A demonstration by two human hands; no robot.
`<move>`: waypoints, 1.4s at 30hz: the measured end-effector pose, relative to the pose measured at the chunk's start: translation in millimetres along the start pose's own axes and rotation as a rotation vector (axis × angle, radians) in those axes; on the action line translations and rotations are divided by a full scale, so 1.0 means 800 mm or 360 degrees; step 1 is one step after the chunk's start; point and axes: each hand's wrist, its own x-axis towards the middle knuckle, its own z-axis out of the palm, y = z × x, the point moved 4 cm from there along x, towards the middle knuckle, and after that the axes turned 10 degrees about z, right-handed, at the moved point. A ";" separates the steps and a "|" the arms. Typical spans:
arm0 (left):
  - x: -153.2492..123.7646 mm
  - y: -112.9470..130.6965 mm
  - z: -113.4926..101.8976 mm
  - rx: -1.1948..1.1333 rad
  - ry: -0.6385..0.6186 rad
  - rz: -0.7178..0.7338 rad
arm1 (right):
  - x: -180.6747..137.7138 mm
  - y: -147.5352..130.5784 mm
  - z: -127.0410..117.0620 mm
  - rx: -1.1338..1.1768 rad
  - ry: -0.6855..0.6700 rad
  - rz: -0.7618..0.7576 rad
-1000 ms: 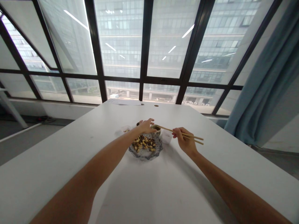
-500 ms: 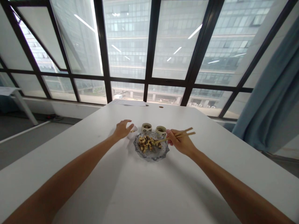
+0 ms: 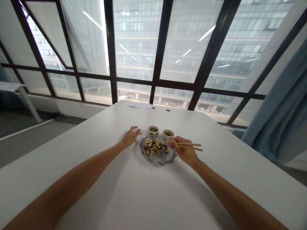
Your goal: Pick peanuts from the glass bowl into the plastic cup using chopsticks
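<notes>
My left hand (image 3: 129, 138) is closed on a small white bowl (image 3: 141, 136), its thumb by the rim; the far fingers are partly hidden. In my right hand (image 3: 185, 149) is a pair of chopsticks (image 3: 192, 145), held nearly level. Their tips point left over a clear, scalloped glass dish (image 3: 158, 163). Light, peanut-like pieces (image 3: 150, 147) lie in that dish, mixed with thin dark bits. Just behind it stand two cream cups with dark lettering, a left cup (image 3: 153, 134) and a right cup (image 3: 169, 136), both with dark contents.
All of this stands on a large white table (image 3: 144, 198). White papers (image 3: 136, 104) and a small brown round object (image 3: 168, 110) lie near its far edge. Beyond are dark-framed windows, with a blue curtain (image 3: 275, 118) on the right.
My left hand has come down from above the white bowl's edge and closed on it. The chopsticks' tips have lifted from the pieces toward the dish's far side. The view has shifted slightly.
</notes>
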 end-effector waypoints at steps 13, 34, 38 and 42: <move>-0.001 0.001 0.001 0.0066 0.0026 0.0030 | -0.010 -0.028 0.010 -0.0213 0.0022 -0.0198; -0.002 0.002 0.000 0.0092 0.0005 0.0016 | -0.005 -0.009 0.004 -0.0174 0.0016 -0.0015; -0.001 0.000 0.001 0.0099 -0.0003 0.0031 | -0.004 -0.007 0.004 -0.0103 0.0022 0.0056; -0.002 0.001 0.001 0.0058 0.0011 0.0034 | -0.001 -0.005 -0.001 0.0196 0.0114 0.0167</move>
